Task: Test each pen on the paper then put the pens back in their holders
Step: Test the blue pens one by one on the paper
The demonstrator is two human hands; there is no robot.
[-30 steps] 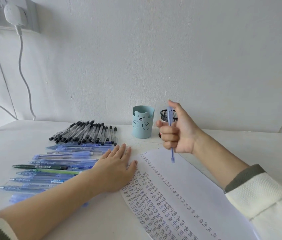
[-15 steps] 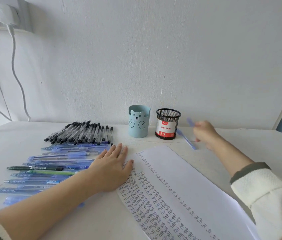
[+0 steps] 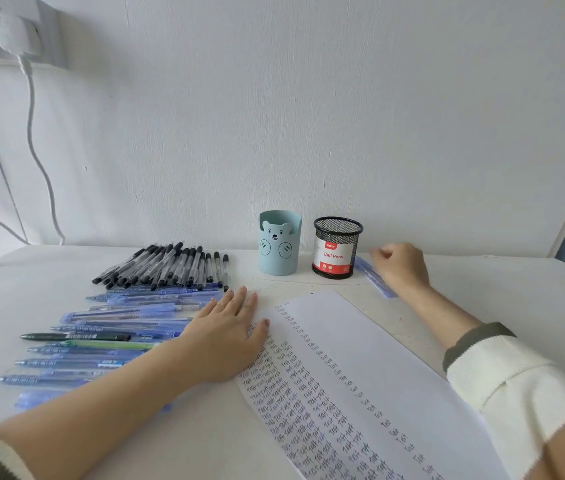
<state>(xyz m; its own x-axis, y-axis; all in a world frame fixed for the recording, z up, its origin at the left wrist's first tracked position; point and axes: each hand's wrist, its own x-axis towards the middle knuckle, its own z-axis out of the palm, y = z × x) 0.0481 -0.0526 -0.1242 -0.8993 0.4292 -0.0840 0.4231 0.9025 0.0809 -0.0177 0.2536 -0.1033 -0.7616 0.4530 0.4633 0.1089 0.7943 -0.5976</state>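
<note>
White wall behind, plug and cables up at the left, pale table below. Left hand spread flat on the near-left edge of the paper, fingers straight, pinning the sheet, rows of "Test" down its left part. Right hand out at the back, just right of the black mesh pot, fingers curled, knuckles up. Blue pen lying slantwise on the table along that hand's left side, far end close by the pot's foot, not inside. Pinched or let go? Cannot tell from here. Bear cup just left of the mesh pot, nothing showing above either rim. Off to the left, a fan of black-capped pens and, nearer, a spread of blue pens, all on the table, well apart from both pots.

Looks like the put-back step for this one pen. To do it well: lift the pen clear of the table, turn it upright, centre it over the proper pot's mouth, lower rather than drop. Light mesh, probably easy to tip or nudge into the cup. "Ball Pens" label on the mesh one, so worth checking the type first. Keep the left palm on the sheet, ready for the next scribble. Plenty left to test, judging by the piles.
</note>
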